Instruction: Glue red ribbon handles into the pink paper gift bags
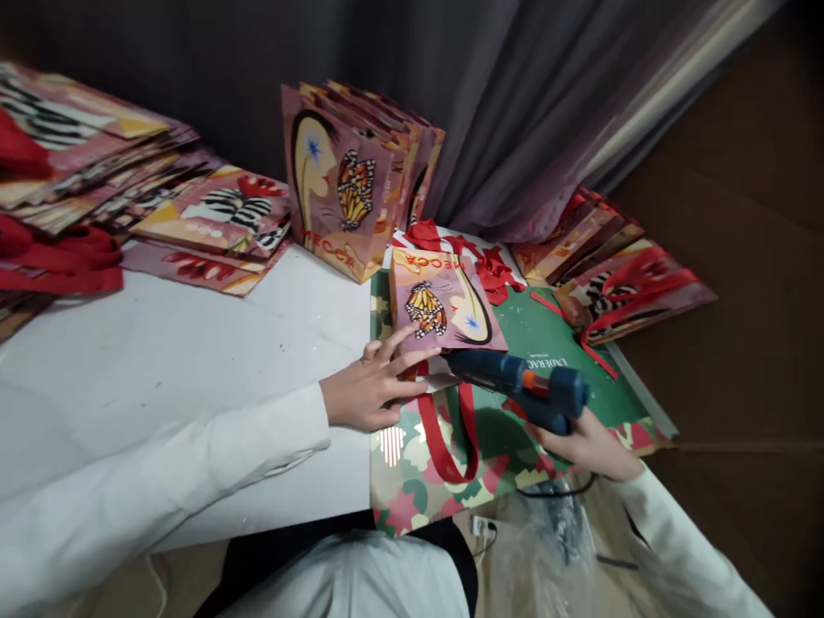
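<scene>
A purple paper bag (451,300) with a butterfly and a stylised face lies flat, its open mouth toward me. My left hand (377,386) rests on its near left edge with fingers spread. In my right hand (589,442) is a blue glue gun (515,382), gripped by the handle, its nozzle pointing left at the bag's mouth. A red ribbon handle (447,442) hangs from that mouth over the green patterned sheet (541,343). Whether the nozzle touches the bag cannot be made out.
Upright paper bags (348,180) stand behind the work spot. Flat bags (77,146) are stacked at left, and more bags (618,275) lie at right. Loose red ribbons (493,275) sit behind the bag. A dark curtain (399,51) hangs at the back, and a black cord (557,492) trails below.
</scene>
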### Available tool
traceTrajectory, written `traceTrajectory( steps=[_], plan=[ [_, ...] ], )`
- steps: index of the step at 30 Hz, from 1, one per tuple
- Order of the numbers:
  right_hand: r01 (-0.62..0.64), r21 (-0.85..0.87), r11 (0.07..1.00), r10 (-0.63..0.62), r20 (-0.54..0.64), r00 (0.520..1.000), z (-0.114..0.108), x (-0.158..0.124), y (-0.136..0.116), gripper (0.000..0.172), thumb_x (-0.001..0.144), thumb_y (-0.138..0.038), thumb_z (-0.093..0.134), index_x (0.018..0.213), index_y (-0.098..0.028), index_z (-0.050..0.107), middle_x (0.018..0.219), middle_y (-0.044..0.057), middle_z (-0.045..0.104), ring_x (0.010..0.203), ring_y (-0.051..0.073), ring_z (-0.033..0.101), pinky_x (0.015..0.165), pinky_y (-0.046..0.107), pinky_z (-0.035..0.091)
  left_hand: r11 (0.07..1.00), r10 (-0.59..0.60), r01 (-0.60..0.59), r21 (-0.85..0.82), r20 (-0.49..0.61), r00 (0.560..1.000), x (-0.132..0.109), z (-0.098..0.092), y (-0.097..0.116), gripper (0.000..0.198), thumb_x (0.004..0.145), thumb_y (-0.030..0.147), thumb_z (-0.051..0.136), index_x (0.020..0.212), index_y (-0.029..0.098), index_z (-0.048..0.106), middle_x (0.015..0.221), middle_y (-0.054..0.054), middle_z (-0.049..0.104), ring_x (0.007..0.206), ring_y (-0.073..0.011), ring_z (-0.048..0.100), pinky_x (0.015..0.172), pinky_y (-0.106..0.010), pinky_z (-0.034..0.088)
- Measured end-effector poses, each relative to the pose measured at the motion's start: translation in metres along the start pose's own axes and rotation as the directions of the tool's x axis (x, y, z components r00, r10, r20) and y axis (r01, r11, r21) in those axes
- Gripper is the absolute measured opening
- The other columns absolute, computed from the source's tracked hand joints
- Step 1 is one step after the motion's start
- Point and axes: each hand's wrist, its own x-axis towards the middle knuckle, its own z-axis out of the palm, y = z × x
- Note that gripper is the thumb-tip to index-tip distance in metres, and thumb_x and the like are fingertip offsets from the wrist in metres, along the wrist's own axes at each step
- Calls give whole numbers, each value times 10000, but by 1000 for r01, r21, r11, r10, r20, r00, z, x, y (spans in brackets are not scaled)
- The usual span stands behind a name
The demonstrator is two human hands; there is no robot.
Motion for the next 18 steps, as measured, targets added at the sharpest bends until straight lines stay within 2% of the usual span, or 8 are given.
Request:
traceTrajectory(
  steps=[3, 5, 13, 18],
  plan=[
    [73, 102, 992, -94, 216, 972, 2, 28, 0, 409, 811, -482, 662, 1046, -147, 682, 1014, 104, 744, 898, 259, 699, 828, 372, 581, 1000, 13, -13, 8, 21, 1000, -1, -2, -2, 487, 767, 234, 617, 1248, 313, 626, 1559, -76, 310, 1416, -478, 175, 791, -430, 380],
    [124, 142, 982, -161, 289, 944, 2, 42, 3, 380, 823, -472, 657, 1011, -143, 686, 977, 90, 741, 879, 238, 689, 831, 363, 568, 1000, 19, -20, 18, 22, 1000, -3, -2, -3, 456, 788, 227, 601, 1236, 308, 639, 1545, -84, 320, 1409, -489, 189, 793, -428, 384],
    [278, 208, 938, -339, 369, 865, 9, 70, 16, 302, 836, -391, 651, 950, -111, 672, 821, 41, 688, 714, 137, 599, 702, 260, 514, 999, 32, -33, 25, 26, 999, -2, -5, -3, 415, 840, 184, 557, 1226, 310, 642, 1521, -93, 318, 1407, -509, 215, 855, -462, 403],
    [295, 262, 919, -380, 391, 838, 11, 77, 13, 295, 836, -355, 655, 1005, -112, 657, 825, 26, 670, 692, 121, 567, 680, 245, 493, 999, 48, -48, 4, 9, 999, 1, -7, -3, 382, 827, 162, 567, 1175, 288, 660, 1549, -88, 271, 1442, -516, 126, 920, -540, 387]
  ],
)
